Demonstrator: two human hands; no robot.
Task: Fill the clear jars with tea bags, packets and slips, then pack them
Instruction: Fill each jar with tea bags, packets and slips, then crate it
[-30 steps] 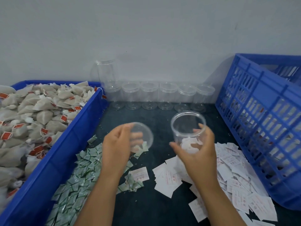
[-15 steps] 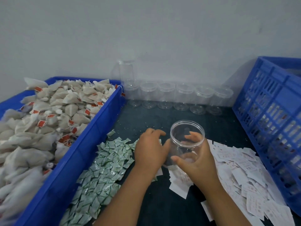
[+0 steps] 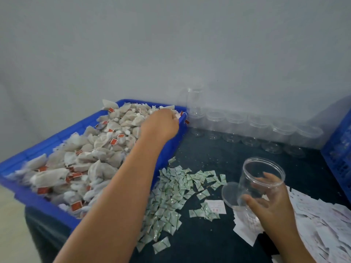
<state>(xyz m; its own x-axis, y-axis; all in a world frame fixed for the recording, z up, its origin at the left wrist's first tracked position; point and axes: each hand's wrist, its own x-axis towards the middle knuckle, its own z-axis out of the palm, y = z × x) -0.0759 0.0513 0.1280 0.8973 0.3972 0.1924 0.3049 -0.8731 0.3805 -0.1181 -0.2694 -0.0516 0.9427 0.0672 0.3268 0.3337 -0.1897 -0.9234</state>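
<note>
My right hand [image 3: 269,204] grips an open clear jar [image 3: 261,179], tilted, just above the dark table. Its clear lid [image 3: 228,194] lies on the table beside the jar's left side. My left hand [image 3: 161,124] reaches into the far corner of the blue tray [image 3: 45,209] heaped with tea bags [image 3: 91,154], fingers curled down among them; what they hold is hidden. Small green packets [image 3: 171,194] lie scattered between the tray and the jar. White slips [image 3: 322,221] are spread under and right of my right hand.
A row of several empty clear jars [image 3: 247,128] stands along the wall, with one more jar [image 3: 193,99] stacked on the leftmost. A blue slatted crate [image 3: 340,149] stands at the right edge. The table's left front corner drops off below the tray.
My left hand left the lid on the table and moved up-left into the tea bag tray. The camera turned left. My right hand still holds the jar.
</note>
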